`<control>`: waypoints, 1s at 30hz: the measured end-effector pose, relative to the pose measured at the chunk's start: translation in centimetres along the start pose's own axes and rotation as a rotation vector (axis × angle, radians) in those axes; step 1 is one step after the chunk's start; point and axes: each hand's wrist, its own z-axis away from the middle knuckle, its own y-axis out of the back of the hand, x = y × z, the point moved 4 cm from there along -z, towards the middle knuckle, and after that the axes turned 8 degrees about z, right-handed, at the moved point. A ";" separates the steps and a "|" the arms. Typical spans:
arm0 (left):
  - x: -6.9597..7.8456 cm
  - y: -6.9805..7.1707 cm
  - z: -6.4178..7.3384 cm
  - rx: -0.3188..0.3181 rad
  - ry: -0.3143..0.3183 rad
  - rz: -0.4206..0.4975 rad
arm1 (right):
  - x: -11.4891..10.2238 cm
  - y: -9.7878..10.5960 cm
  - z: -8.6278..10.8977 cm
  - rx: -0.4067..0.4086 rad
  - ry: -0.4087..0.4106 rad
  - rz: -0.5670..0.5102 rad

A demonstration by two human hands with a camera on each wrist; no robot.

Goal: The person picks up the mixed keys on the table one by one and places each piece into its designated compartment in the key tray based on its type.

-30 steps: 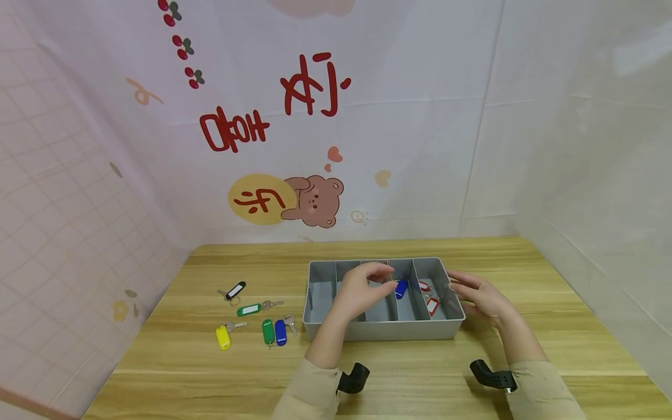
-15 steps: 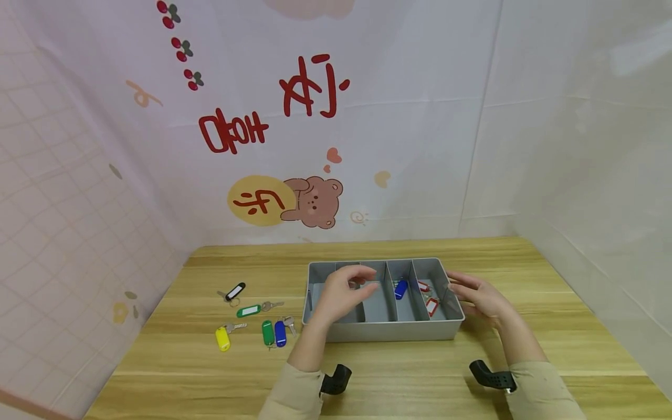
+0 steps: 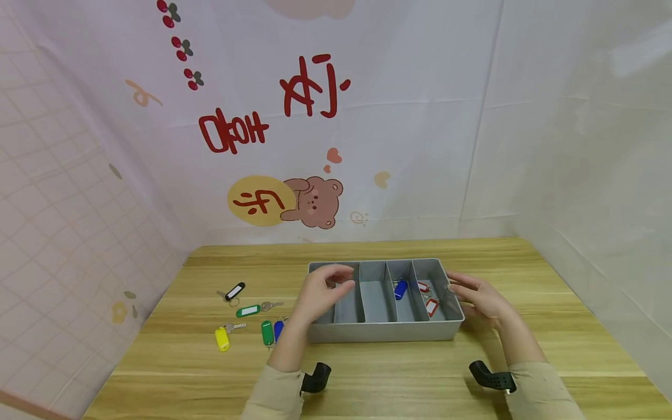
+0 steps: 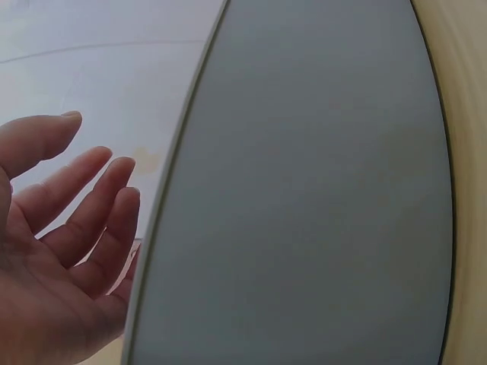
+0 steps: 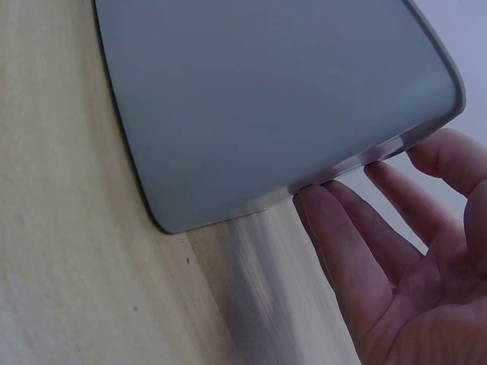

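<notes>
Left hand (image 3: 318, 296), loose and empty, had moved to the tray's (image 3: 385, 333) left end; right hand (image 3: 484, 300), relaxed, touched its right wall. Fetching a key tag (image 3: 222, 339) seemed underway, next requiring a pinch.

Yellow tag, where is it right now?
In the head view, the yellow tag lies on the wooden table, left of the gray tray, beside a key, with a green tag and a blue tag to its right.
</notes>
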 end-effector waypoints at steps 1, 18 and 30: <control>0.0 0.2 0.1 0.002 0.003 0.002 | 0.0 0.0 0.0 0.000 0.000 0.000; -1.4 4.4 1.4 0.104 0.079 -0.011 | 0.0 -0.1 0.1 -0.002 0.000 0.012; -2.1 6.9 2.3 0.166 0.064 -0.061 | -0.1 -0.2 0.0 -0.014 0.020 0.003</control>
